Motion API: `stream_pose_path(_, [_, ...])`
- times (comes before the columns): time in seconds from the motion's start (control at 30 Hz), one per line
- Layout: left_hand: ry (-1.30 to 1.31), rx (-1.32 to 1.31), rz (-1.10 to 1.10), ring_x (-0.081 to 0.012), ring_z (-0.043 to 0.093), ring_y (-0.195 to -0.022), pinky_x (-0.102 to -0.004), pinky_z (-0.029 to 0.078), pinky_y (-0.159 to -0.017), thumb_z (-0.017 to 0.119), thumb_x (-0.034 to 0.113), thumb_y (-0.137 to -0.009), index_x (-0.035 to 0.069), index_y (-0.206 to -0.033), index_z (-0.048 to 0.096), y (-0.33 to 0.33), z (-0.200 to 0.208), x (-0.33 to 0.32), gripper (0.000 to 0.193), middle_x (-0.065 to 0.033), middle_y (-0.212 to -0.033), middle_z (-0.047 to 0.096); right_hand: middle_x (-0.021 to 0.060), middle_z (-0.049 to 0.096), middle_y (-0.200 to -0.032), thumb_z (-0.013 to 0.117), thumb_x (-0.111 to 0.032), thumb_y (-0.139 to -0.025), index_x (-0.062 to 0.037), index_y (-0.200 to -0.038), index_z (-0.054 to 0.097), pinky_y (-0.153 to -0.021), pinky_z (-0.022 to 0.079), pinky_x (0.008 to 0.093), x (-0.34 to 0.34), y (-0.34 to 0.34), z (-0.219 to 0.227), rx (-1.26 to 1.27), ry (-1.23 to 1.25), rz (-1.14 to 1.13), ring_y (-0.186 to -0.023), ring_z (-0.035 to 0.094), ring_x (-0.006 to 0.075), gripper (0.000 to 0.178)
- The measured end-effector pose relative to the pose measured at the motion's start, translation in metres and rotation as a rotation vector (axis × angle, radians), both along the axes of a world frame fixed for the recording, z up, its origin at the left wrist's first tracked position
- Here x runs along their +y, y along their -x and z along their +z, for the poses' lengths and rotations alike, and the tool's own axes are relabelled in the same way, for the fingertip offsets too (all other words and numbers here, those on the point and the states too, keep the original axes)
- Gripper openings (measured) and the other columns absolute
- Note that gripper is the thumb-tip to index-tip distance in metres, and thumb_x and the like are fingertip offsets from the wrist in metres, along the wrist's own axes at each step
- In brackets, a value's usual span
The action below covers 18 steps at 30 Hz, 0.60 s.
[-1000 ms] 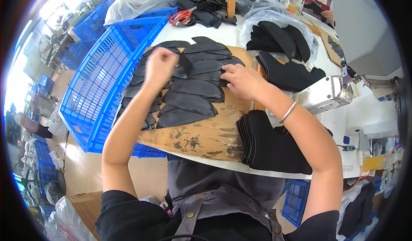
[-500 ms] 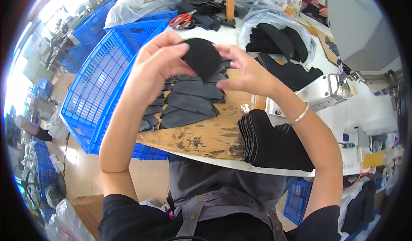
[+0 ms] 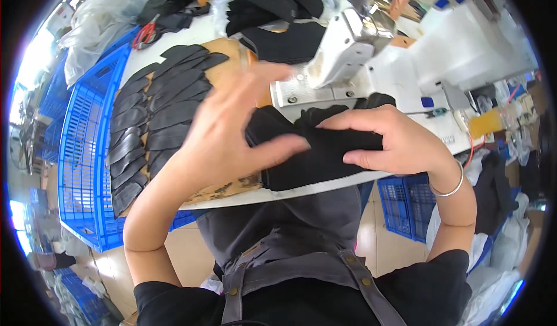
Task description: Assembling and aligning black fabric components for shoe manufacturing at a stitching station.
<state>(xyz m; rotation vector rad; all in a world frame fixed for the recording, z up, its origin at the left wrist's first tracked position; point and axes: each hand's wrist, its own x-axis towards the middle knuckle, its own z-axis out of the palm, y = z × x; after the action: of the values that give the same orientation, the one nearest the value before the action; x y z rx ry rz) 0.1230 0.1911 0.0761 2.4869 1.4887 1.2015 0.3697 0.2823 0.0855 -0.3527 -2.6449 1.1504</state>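
Note:
My right hand (image 3: pixel 390 141) grips a black fabric piece (image 3: pixel 290 130) held up in front of me, above a stack of black fabric pieces (image 3: pixel 316 166) at the table's near edge. My left hand (image 3: pixel 232 130) is spread open, fingers apart, its thumb lying against the held piece's left end. Rows of overlapping black fabric pieces (image 3: pixel 152 112) lie on a brown cardboard sheet (image 3: pixel 223 189) to the left, behind my left hand.
A white sewing machine (image 3: pixel 371 53) stands on the table just beyond my hands. A blue plastic crate (image 3: pixel 87 146) stands at the left of the table, another blue crate (image 3: pixel 406 204) below on the right. Red-handled scissors (image 3: pixel 145 34) and bagged black fabric (image 3: pixel 272 6) lie farther back.
The view has swung right toward the sewing machine. Both hands carried the lifted black piece right, away from the rows on the cardboard, to above the stack; my left hand has opened.

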Motion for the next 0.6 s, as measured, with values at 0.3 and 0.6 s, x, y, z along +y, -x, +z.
stream_pose_path(0.3, [1.022,-0.270,-0.136,-0.0235,0.054,-0.050,-0.0382,0.042,-0.052,0.075,0.033,-0.079,-0.005,-0.076,0.063,-0.053,-0.018,0.012,0.040,-0.0148,-0.057,0.055,0.0085,0.066,-0.091,0.076,-0.015,-0.073,-0.0013,-0.111,0.060,-0.081,0.048,0.0291,0.001,-0.041,-0.016,-0.192,0.127,-0.199,-0.086,0.061,0.0139,0.043])
stream_pose_path(0.6, [0.795,0.074,0.006,-0.0394,0.062,-0.066,-0.0430,0.051,-0.062,0.074,0.038,-0.075,-0.002,-0.072,0.064,-0.064,-0.024,0.007,0.041,-0.0193,-0.062,0.059,0.0129,0.060,-0.075,0.080,-0.012,-0.069,0.0013,-0.092,0.057,-0.065,0.046,0.0309,-0.014,-0.033,-0.030,-0.259,0.146,-0.380,-0.066,0.057,0.0215,0.035])
